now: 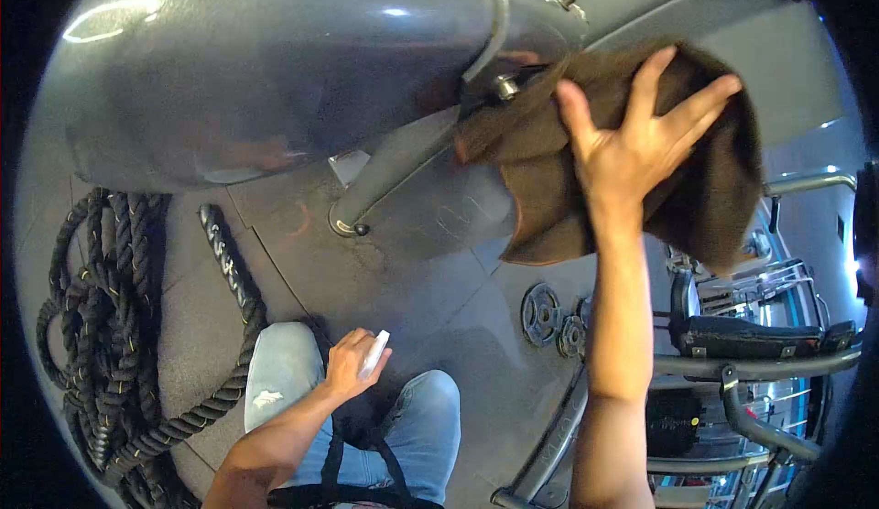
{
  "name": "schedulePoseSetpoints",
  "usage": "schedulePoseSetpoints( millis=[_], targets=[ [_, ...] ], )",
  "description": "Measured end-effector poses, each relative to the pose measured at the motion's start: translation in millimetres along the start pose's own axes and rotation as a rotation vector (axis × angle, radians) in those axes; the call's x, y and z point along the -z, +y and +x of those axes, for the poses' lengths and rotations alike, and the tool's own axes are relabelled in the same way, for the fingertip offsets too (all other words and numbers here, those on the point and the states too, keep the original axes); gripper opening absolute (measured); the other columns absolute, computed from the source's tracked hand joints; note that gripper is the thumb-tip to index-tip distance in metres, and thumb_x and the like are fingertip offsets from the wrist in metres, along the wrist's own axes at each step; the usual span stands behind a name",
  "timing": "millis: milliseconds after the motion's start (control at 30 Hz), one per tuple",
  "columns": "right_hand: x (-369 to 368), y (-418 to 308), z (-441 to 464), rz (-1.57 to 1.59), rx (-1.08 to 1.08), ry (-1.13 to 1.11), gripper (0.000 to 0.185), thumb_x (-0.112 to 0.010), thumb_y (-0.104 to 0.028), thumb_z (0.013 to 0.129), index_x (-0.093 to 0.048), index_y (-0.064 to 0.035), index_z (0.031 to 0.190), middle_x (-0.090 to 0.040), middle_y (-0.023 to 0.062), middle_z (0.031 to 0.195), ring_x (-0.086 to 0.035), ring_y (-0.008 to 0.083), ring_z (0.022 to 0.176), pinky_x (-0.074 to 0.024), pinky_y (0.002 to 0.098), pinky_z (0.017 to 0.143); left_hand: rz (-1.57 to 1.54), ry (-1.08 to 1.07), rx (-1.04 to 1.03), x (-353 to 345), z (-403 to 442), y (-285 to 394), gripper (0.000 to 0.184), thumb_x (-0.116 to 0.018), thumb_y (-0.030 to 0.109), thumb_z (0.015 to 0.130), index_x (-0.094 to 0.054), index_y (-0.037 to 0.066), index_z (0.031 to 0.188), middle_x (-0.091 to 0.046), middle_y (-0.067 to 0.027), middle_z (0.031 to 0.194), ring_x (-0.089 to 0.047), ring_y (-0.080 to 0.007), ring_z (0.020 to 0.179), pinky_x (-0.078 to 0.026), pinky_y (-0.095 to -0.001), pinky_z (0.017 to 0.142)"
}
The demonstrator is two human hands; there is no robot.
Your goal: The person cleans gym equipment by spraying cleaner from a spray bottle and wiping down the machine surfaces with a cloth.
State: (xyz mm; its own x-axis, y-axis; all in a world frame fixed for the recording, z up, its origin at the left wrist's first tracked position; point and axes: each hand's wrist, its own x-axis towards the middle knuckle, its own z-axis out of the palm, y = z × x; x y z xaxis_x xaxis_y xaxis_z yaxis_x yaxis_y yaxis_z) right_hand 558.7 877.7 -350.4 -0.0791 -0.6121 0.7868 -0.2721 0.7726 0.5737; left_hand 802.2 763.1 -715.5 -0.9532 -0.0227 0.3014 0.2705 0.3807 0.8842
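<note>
My right hand [636, 138] lies with spread fingers on a brown cloth [540, 202], pressing it against a grey machine part at the upper right. The cloth hangs in folds around the hand, and its edge is orange. Between my knees, my left hand [352, 367] is closed around a slim white object [374, 354]. Only part of that object shows, so its kind is unclear. Above both hands stretches a large glossy grey cylinder-like machine body [265, 60], with a curved tube [497, 24] and a metal bolt [505, 87] near the cloth.
A thick black battle rope [119, 298] lies coiled on the dark floor tiles at the left. A grey support leg [394, 175] meets the floor under the machine. Weight plates [540, 313] and a bench with a black pad [751, 337] stand at the right.
</note>
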Motion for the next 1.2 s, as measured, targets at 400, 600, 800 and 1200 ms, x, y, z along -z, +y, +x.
schedulePoseSetpoints(
  millis=[400,600,800,1200],
  targets=[
    [26.7,58.6,16.0,-0.227,0.252,0.037,0.104,-0.074,-0.074,0.063,-0.043,-0.0238,0.148,-0.02,0.0289,0.157,-0.03,0.0572,0.135,-0.0374,0.063,0.103,-0.004,0.032,0.031,-6.1,2.9,-2.2,0.02,-0.071,0.022,0.083,-0.068,0.003,0.089,-0.065,-0.0157,0.091,-0.065,-0.0353,0.081,-0.054,-0.0423,0.072],
    [-18.0,-33.0,-37.6,0.054,-0.046,-0.07,0.111,-0.074,-0.064,0.07,-0.024,-0.0101,0.154,-0.012,0.0229,0.161,-0.02,0.055,0.141,-0.0293,0.0722,0.103,0.041,0.041,0.001,-3.8,4.4,-3.7,0.021,-0.075,0.021,0.081,-0.067,0.003,0.088,-0.065,-0.0125,0.089,-0.064,-0.0323,0.079,-0.054,-0.0407,0.068],
    [29.0,-58.0,-72.5,0.502,-0.124,-0.616,0.046,-0.063,-0.011,0.088,-0.053,0.001,0.131,-0.044,0.0204,0.147,-0.04,0.0365,0.136,-0.0311,0.0539,0.112,0.031,0.001,0.041,-6.0,4.3,-7.5,0.022,-0.073,0.023,0.083,-0.068,0.003,0.09,-0.065,-0.0131,0.091,-0.065,-0.0328,0.081,-0.054,-0.042,0.07],
    [150.3,-4.3,-101.7,0.959,-1.879,-0.496,0.091,-0.072,-0.033,0.089,-0.02,0.01,0.15,-0.033,0.0294,0.151,-0.035,0.0363,0.14,-0.0321,0.0468,0.114,0.031,-0.024,0.025,-5.4,-2.0,-7.6,0.024,-0.071,0.025,0.085,-0.066,0.001,0.088,-0.064,-0.0143,0.089,-0.064,-0.0352,0.08,-0.052,-0.0431,0.07]
  ],
)
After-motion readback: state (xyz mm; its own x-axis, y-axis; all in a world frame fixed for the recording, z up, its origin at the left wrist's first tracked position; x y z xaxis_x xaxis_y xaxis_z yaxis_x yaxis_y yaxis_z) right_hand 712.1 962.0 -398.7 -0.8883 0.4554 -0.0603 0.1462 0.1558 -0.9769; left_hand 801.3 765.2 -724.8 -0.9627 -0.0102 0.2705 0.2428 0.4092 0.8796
